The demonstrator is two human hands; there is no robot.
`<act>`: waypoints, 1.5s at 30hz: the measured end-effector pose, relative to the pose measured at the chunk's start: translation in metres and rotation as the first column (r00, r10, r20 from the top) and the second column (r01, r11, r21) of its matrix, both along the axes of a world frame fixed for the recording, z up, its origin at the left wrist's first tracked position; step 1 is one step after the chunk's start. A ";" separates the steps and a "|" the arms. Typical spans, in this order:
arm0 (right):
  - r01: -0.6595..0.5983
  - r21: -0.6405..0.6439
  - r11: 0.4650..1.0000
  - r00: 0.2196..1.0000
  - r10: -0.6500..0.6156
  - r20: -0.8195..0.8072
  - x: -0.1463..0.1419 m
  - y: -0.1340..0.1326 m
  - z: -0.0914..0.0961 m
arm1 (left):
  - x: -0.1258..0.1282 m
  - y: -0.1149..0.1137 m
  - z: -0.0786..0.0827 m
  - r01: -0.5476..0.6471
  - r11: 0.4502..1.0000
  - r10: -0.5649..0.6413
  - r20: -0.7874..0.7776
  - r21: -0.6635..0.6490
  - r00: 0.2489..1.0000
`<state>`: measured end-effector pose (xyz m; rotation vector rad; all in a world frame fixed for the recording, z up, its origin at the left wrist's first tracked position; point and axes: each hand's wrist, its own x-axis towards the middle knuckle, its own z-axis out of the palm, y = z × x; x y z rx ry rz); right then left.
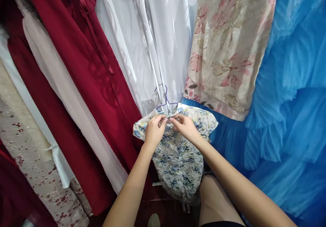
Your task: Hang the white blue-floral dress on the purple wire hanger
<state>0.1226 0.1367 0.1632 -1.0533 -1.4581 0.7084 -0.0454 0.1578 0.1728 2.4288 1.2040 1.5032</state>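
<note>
A small blue-and-cream floral dress (178, 159) hangs in front of me on a purple wire hanger (165, 99). My left hand (154, 130) and my right hand (184, 127) meet at its neckline just under the hanger hook. Both hands have fingers pinched together on the collar fabric. The dress drapes down over my knee (214, 193).
Hanging garments crowd all around: dark red gowns (84, 67) and a beige sheer layer (51, 71) on the left, white sheer fabric (142, 40) behind, a pink floral cream dress (226, 47) upper right, blue tulle (290, 98) at right, a sequinned beige dress (22, 142) far left.
</note>
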 end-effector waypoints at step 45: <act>-0.571 -0.279 0.772 0.613 0.174 -0.771 -0.028 -0.119 -0.159 | 0.035 -0.139 -0.134 0.360 0.846 -0.023 0.648 -0.394 0.762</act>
